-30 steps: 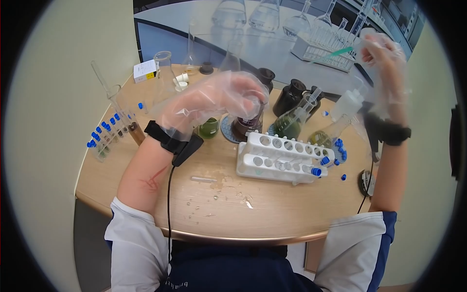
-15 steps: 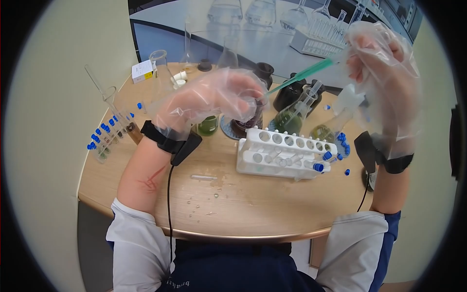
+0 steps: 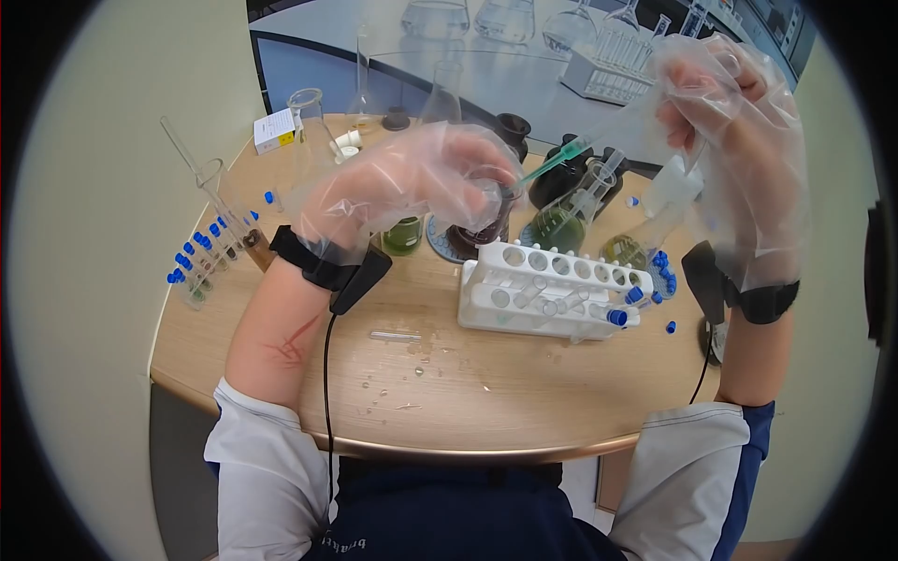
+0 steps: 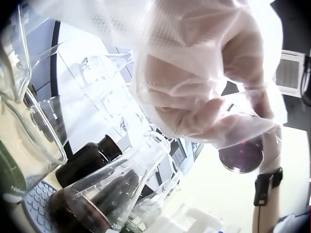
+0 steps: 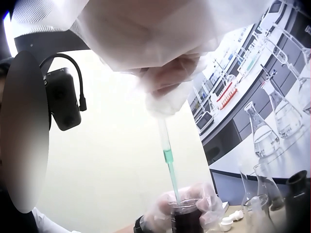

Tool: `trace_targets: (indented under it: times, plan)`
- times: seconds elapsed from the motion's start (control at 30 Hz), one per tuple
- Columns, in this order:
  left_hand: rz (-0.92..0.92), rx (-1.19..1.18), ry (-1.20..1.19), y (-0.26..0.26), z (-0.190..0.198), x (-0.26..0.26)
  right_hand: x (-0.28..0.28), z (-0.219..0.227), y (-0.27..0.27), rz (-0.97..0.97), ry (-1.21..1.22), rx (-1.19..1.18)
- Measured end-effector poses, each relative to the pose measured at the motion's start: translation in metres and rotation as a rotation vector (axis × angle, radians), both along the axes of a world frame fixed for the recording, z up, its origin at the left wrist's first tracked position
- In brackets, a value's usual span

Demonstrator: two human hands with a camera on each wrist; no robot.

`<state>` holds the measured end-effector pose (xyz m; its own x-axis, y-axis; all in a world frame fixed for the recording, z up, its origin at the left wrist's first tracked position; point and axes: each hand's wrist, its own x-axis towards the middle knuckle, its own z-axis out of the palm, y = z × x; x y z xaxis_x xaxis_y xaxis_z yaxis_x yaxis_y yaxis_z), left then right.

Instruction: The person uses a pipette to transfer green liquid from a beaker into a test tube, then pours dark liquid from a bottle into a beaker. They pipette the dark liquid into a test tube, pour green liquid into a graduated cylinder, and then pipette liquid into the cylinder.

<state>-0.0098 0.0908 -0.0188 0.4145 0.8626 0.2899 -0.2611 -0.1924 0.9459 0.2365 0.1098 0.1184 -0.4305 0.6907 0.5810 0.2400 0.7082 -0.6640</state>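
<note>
The gloved left hand (image 3: pixel 421 182) curls round a small glass beaker (image 5: pixel 187 222) of dark purple liquid, holding it above the table; its purple underside (image 4: pixel 243 156) shows in the left wrist view. Up at the right, the gloved right hand (image 3: pixel 734 140) pinches a clear pipette (image 5: pixel 164 133) with green liquid (image 3: pixel 567 152) in its lower part. The pipette slants down leftwards in the head view, its tip at the beaker's mouth. Behind the held beaker stands a conical flask (image 4: pixel 104 194) of dark liquid on a blue coaster (image 4: pixel 38 206).
A white rack (image 3: pixel 533 318) with several tubes stands front centre. Flasks of green liquid (image 3: pixel 558 229) and dark bottles (image 3: pixel 513 131) are behind it. Blue-capped tubes (image 3: pixel 201 262) stand at the left. A glass tube (image 3: pixel 395 336) and droplets lie on the table (image 3: pixel 449 411).
The pipette has come from the upper right to the beaker's mouth, and its green column looks shorter than half a second ago. The left hand has barely moved.
</note>
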Motion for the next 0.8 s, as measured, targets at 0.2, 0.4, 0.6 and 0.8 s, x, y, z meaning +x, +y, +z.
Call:
trace_targets:
  times: [0.2, 0.4, 0.6, 0.8]
  plan:
    - [0.029, -0.005, 0.032, -0.003, 0.004, 0.002, 0.003, 0.005, -0.001, 0.032, -0.042, 0.052]
    - [-0.007, 0.004, 0.019, -0.001, 0.001, 0.001, 0.006, 0.001, 0.004, 0.084, 0.043, 0.077]
    - [-0.022, -0.021, 0.012, -0.003, 0.004, 0.002, 0.006, 0.002, -0.005, 0.03, 0.006, 0.051]
    - [-0.039, 0.003, -0.044, 0.001, 0.0, 0.001, 0.008, 0.003, 0.004, 0.059, 0.037, 0.041]
